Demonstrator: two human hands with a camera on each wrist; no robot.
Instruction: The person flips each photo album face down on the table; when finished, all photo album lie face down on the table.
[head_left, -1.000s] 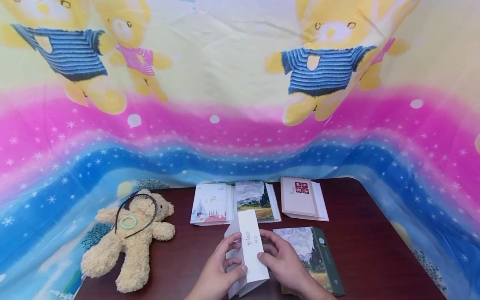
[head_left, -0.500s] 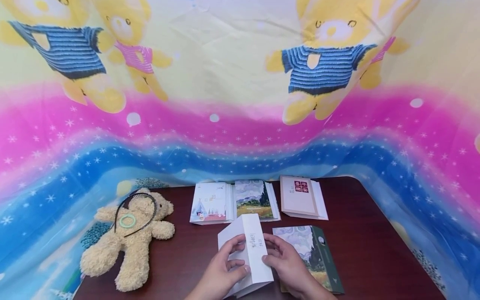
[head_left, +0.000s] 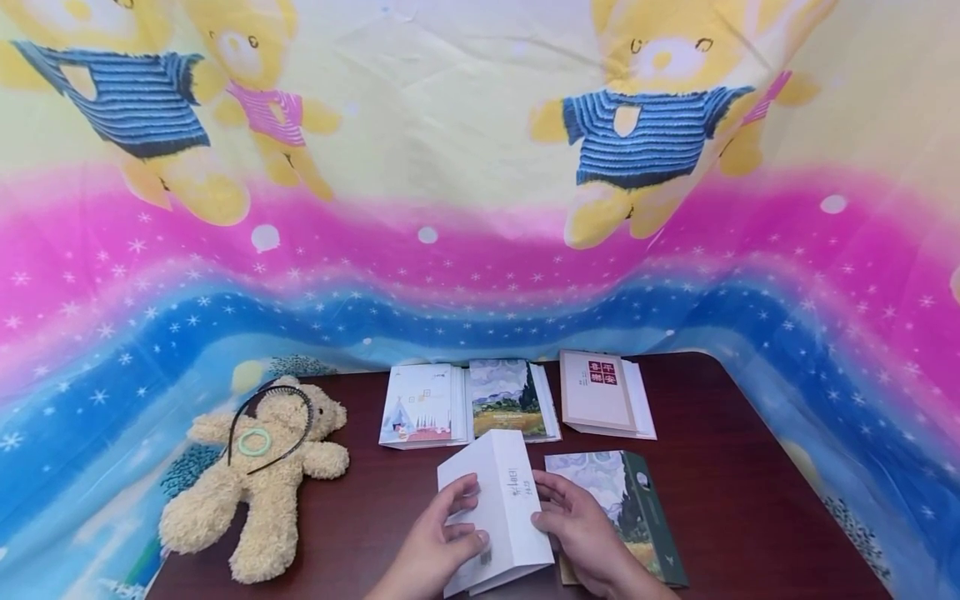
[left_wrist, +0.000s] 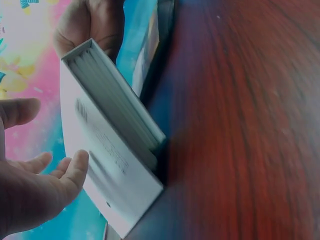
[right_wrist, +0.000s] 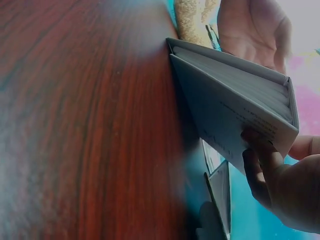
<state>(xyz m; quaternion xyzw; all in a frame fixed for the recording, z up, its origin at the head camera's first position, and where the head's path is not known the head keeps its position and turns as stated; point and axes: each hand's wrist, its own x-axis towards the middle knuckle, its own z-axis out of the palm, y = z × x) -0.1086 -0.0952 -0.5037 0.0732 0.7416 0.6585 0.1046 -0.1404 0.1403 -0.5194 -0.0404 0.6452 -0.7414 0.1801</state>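
Observation:
A thick white hardcover album (head_left: 468, 458) stands tilted on the table, its lettered spine turned up. My right hand (head_left: 585, 533) grips its right edge, thumb at the spine; in the right wrist view its fingers (right_wrist: 260, 152) press the printed cover. My left hand (head_left: 442, 537) lies along the left cover with fingers spread. In the left wrist view the left fingertips (left_wrist: 80, 160) are close to the white cover; whether they touch cannot be told. Thick page edges (left_wrist: 110, 100) show between the covers. Just right of my right hand lies an album with a painted landscape and green spine (head_left: 648, 508).
At the back stand a tent-picture album (head_left: 416, 404), a landscape album (head_left: 506, 400) and a beige album with red squares (head_left: 596, 396). A teddy bear (head_left: 266, 517) lies at left, bearing a black headband (head_left: 232, 425) and green ring (head_left: 243, 440). A printed curtain (head_left: 450, 183) hangs behind the table.
The white album has turned and shifted slightly right, showing more of its left cover. My left fingers have come off the spine edge and spread; my right hand moved slightly right with the album.

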